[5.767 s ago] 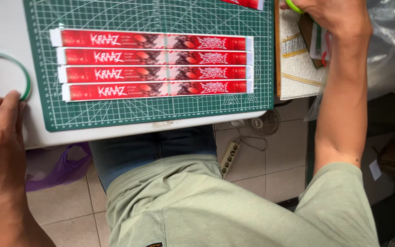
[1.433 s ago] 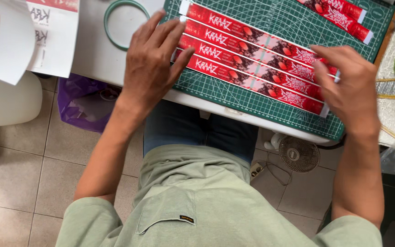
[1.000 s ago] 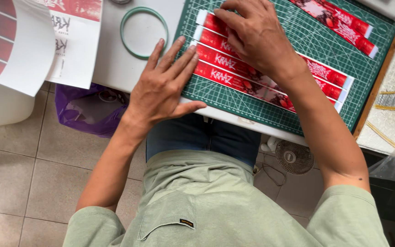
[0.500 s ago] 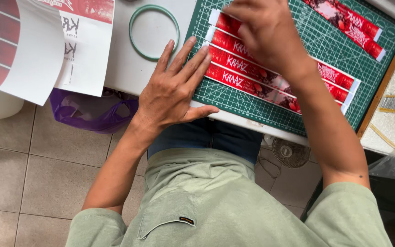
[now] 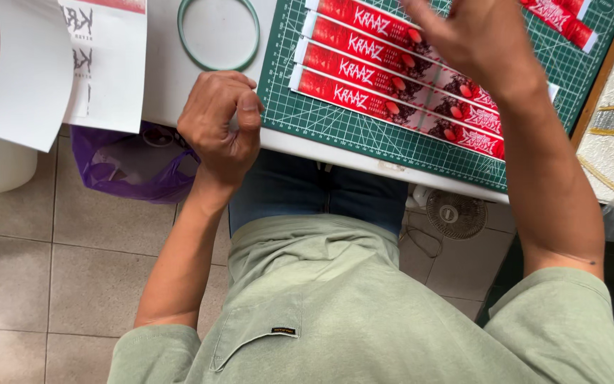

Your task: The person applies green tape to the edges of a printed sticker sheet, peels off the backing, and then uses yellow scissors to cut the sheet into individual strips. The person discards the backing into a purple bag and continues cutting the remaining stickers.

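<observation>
Red printed strips (image 5: pixel 399 92) lie on a green cutting mat (image 5: pixel 335 124); right hand (image 5: pixel 474 39) rests spread over them, left hand (image 5: pixel 218 124) curled loosely, empty, beside the mat.

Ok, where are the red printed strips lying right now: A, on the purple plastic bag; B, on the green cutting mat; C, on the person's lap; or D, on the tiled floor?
B: the four red printed strips lie side by side on the green cutting mat at the table's edge, with the right hand over their far part and the left hand curled just off the mat.
</observation>
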